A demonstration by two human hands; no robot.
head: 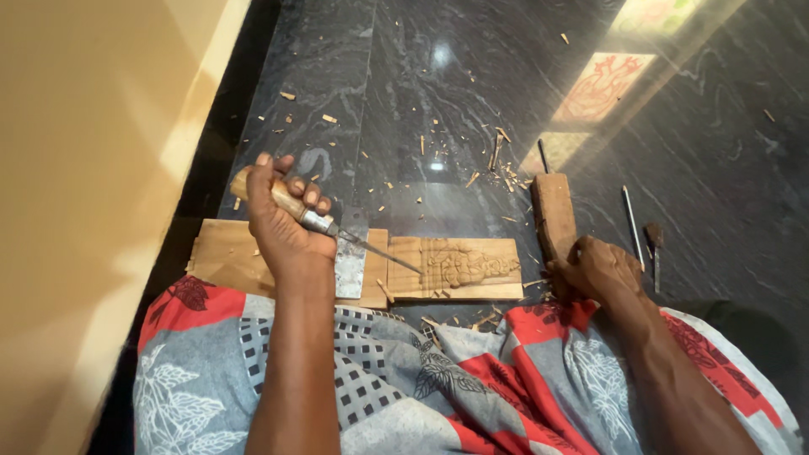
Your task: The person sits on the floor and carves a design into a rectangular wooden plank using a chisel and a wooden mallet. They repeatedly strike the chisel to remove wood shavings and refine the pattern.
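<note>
My left hand [284, 221] grips the wooden handle of a chisel [335, 229], whose thin metal blade slants down to the right and touches the left end of a carved wooden panel [459, 268]. The panel bears a relief figure and lies flat on the dark floor in front of my lap. My right hand [597, 270] closes around the lower end of a wooden mallet [553, 215], which rests on the floor just right of the panel. A plain wooden board [227, 253] lies under and to the left of my left hand.
Wood chips [497, 160] are scattered over the dark polished stone floor [404, 84]. Thin metal tools [634, 223] lie to the right of the mallet. A beige wall [84, 168] runs along the left. Patterned red and grey cloth [438, 388] covers my lap.
</note>
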